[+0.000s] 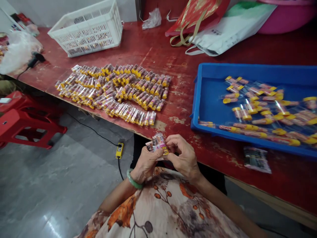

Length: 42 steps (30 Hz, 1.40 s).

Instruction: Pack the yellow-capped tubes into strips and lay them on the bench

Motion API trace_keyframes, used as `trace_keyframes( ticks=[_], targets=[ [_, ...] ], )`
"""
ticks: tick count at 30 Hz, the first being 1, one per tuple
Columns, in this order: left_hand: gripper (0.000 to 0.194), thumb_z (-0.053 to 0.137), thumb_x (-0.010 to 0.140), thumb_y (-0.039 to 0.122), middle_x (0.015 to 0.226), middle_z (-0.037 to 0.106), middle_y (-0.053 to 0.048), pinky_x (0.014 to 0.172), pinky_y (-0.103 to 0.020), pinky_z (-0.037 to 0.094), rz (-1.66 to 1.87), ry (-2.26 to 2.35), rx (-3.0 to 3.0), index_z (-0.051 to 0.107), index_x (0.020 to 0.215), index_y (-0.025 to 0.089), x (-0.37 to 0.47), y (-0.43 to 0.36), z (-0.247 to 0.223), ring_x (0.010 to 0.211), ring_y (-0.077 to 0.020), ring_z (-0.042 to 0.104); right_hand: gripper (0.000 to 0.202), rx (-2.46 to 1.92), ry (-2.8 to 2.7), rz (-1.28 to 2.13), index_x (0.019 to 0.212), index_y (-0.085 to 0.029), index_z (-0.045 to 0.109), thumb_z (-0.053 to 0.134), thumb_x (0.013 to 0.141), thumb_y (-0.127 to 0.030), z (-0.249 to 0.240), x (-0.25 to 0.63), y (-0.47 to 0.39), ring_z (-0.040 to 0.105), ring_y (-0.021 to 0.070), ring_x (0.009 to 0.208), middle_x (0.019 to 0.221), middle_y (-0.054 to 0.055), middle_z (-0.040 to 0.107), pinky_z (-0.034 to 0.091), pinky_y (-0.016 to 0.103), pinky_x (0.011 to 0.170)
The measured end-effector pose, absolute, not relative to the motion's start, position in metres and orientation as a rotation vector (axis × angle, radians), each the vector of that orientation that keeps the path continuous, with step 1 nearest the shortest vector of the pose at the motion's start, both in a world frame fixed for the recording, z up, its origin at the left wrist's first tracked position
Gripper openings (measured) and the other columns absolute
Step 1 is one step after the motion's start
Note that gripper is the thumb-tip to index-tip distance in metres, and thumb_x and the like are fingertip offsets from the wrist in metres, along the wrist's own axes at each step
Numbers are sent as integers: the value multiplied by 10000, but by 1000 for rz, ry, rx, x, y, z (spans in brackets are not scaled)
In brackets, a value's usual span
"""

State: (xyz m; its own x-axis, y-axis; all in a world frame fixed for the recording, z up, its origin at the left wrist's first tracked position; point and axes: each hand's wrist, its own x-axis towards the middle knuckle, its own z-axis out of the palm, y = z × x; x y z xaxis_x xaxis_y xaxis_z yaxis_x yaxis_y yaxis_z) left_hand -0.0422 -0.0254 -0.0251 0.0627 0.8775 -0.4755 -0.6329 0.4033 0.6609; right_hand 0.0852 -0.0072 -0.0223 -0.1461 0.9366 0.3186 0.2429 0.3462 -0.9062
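Viewing remotely via head cam, I've got the bare left hand (146,162), smooth green bangle (132,181) at its wrist, closed thumb-over-fingers on a bunch of small, shiny, printed plastic packets (160,142), yellow at the lower end. They're held up in front of the torso, nr the close edge of the worn red table (141,43). Bare right hand (185,157): fingers curled, fairly narrow, at the bunch's R side; can't tell if it's actually pinching any.

Step in hand, I'd judge: adjusting the bunch btwn both hands. Next move prob. calls for a steady L thumb and light R fingertips, so nothing slips or creases.

Beyond, to the L: lots of clear, yellow-ended tube-like pieces (131,114) in rough rows. R side: blue rectangular plastic tray (247,67) w/ scattered pinkish, yellow-ended tubes (266,119), too blurry for detail. Dark, glossy flat packet (257,161) lies just outside its near wall.
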Motion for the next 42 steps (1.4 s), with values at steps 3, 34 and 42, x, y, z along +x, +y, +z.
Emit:
trace_keyframes(
  ticks=[3,34,42],
  targets=[
    [476,893,509,369,757,658,-23,659,-264,467,1158,972,318,667,843,117,-44,-27,-28,656,-128,588,207,-1070,-1659,866,790,-190,549,543,676,-17,-26,87,-6,441,101,604,841,13,570,397,231,523],
    [416,851,590,391,772,651,-36,647,-239,453,1229,973,227,668,833,107,-47,-30,-25,652,-109,564,106,-694,-2127,-238,815,-126,652,599,803,-34,-45,86,-6,658,270,999,926,130,706,576,354,769],
    [539,857,518,478,749,656,-55,682,-288,472,1194,1151,315,722,882,103,-29,-30,-37,656,-138,559,111,-683,-2017,22,826,-234,711,655,801,-142,-66,114,-8,708,188,853,958,31,737,558,238,744]
  ],
)
